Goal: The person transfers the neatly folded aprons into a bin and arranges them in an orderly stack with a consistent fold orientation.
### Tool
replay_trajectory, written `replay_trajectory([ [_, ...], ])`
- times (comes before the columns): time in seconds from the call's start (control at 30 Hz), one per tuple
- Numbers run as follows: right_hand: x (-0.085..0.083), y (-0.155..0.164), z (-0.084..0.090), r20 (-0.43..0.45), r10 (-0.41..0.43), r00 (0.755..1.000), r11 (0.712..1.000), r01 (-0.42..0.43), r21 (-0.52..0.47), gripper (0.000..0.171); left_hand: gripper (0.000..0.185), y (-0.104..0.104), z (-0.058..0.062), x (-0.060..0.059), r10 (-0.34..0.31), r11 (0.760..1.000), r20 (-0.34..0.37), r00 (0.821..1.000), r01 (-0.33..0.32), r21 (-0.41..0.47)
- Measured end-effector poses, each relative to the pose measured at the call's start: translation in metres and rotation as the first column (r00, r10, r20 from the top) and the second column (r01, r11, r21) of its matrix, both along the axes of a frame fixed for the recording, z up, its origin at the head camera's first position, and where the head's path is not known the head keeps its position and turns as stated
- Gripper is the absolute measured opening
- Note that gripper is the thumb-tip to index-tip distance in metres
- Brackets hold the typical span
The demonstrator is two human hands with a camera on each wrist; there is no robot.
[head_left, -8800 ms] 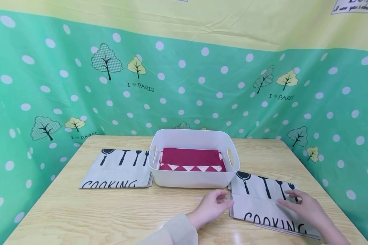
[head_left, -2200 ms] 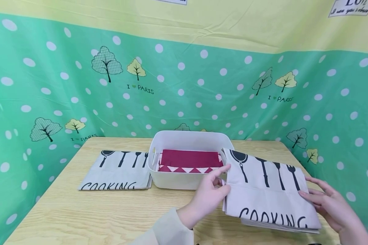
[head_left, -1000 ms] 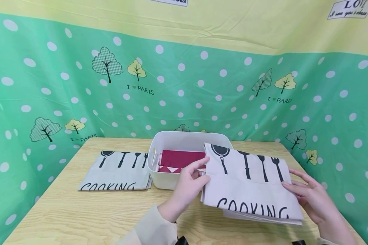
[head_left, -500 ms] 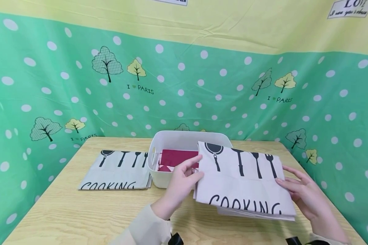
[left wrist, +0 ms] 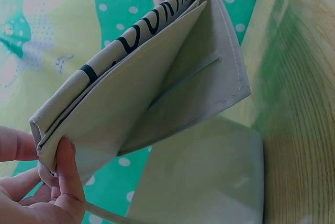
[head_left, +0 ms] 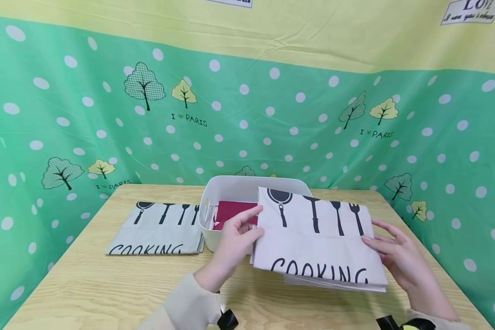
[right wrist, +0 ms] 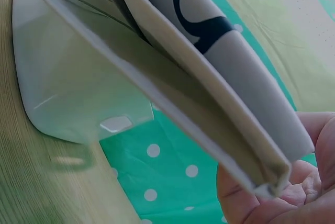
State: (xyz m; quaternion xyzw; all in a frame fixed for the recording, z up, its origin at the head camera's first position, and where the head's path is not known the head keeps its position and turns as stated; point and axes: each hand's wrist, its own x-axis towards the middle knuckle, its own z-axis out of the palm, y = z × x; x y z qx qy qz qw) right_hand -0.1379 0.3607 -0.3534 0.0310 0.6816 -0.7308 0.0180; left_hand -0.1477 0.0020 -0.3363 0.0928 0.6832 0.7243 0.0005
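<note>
A folded beige cloth (head_left: 317,238) printed with black utensils and "COOKING" hangs in the air over the right part of a white plastic basket (head_left: 231,188). My left hand (head_left: 235,240) pinches its left edge, thumb on top. My right hand (head_left: 392,252) grips its right edge. The left wrist view shows the cloth (left wrist: 152,88) from below, its folded layers held between thumb and fingers (left wrist: 65,171). In the right wrist view the cloth's folded edge (right wrist: 209,77) rests in my right palm, with the basket (right wrist: 68,88) underneath. A folded dark red cloth (head_left: 233,211) lies inside the basket.
A second folded "COOKING" cloth (head_left: 158,229) lies flat on the wooden table (head_left: 107,293) to the left of the basket. Green polka-dot fabric (head_left: 247,119) with trees walls in the table at the back and on both sides.
Both hands have lifted the folded cloth off the table at the right and carried it leftward, so it now hangs over the basket's right part and hides more of the red cloth.
</note>
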Motion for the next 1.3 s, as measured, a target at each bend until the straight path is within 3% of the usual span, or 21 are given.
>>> replay_trajectory([
  [0.67, -0.005, -0.024, 0.006, 0.026, -0.016, 1.0, 1.0, 0.015, 0.013, 0.043, 0.049, -0.022, 0.001, 0.001, 0.04, 0.998, -0.001, 0.999, -0.04, -0.04],
  [1.3, -0.016, -0.044, 0.022, 0.016, 0.04, 0.999, 0.997, -0.041, 0.059, 0.051, 0.048, -0.038, 0.01, -0.006, 0.103, 0.991, 0.011, 0.995, -0.102, -0.09],
])
